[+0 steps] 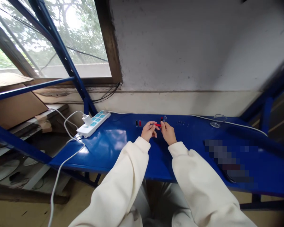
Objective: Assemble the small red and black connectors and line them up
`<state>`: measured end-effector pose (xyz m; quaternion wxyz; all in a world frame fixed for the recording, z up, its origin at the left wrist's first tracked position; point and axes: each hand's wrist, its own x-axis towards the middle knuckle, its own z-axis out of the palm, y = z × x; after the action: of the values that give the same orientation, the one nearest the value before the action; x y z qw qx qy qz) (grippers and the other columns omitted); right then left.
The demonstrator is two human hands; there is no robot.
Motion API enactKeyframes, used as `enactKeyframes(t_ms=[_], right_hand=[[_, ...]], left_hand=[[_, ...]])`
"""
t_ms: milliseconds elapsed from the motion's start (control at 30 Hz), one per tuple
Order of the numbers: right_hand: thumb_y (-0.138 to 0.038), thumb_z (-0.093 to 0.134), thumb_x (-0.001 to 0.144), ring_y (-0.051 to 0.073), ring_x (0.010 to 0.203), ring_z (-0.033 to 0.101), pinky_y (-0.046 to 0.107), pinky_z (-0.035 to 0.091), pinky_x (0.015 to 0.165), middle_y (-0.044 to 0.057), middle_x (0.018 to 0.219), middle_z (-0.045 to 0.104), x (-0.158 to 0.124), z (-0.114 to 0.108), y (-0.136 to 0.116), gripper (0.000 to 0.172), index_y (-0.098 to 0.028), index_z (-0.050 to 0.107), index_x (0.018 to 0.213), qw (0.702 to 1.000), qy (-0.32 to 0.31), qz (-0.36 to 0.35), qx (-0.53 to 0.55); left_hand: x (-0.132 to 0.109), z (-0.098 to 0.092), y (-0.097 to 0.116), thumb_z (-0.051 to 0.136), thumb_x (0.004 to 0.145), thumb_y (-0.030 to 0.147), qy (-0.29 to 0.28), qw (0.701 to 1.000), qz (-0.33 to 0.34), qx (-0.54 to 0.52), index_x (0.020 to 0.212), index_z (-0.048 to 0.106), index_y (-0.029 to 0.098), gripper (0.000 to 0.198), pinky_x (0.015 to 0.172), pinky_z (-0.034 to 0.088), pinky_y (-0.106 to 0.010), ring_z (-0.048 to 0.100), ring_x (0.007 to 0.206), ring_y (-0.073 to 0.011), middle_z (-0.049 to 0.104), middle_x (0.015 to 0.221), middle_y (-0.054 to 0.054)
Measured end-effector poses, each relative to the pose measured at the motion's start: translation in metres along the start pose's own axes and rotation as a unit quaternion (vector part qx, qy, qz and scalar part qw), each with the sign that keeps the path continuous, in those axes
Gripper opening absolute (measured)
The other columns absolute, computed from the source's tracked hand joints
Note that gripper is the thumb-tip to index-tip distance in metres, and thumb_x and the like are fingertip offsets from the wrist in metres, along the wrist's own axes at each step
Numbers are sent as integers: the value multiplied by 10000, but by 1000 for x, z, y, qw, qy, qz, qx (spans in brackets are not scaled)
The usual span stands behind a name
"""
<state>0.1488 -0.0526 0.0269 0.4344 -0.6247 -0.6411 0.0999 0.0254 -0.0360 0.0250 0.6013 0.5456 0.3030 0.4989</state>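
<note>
Both my hands meet over the middle of the blue table (109, 151). A slim red pen-like stick (158, 125) lies level between them. My left hand (149, 130) is closed on its left end, fingertips pinched. My right hand (168, 131) grips its right end. The stick's exact kind is too small to make out. Left of the hands stand a small black cylinder (136, 123) and a small red cylinder (140, 123). Just behind my right hand are a small dark and red piece (161, 119) and a small clear piece (165, 118).
Several tiny clear pieces (180, 123) lie right of my hands. Farther right is a round clear lid or dish (215, 125). A white power strip (94, 123) with a plugged-in adapter (86, 119) sits at the left, its cable (59, 176) hanging off the edge. A blurred dark object (227, 160) lies at right.
</note>
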Motion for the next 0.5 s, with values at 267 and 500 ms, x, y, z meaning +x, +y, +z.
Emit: enactKeyframes(t_ms=[267,500], right_hand=[[-462,249,857,147,624,561,220,365,589,68,690,624,0,0,0,423,-182,547,752,999,28,5,-32],[-540,259,825,118,534,490,215,369,549,26,570,556,0,-4,0,478,-181,508,630,990,103,50,81]], left_hand=[[4,-6,-3,539,736,399,44,999,0,2,975,463,141,359,326,220,-167,482,347,-46,603,732,-20],[7,-12,-5,512,752,406,108,994,-2,-18,954,498,134,339,335,226,-176,457,342,-39,593,677,-8]])
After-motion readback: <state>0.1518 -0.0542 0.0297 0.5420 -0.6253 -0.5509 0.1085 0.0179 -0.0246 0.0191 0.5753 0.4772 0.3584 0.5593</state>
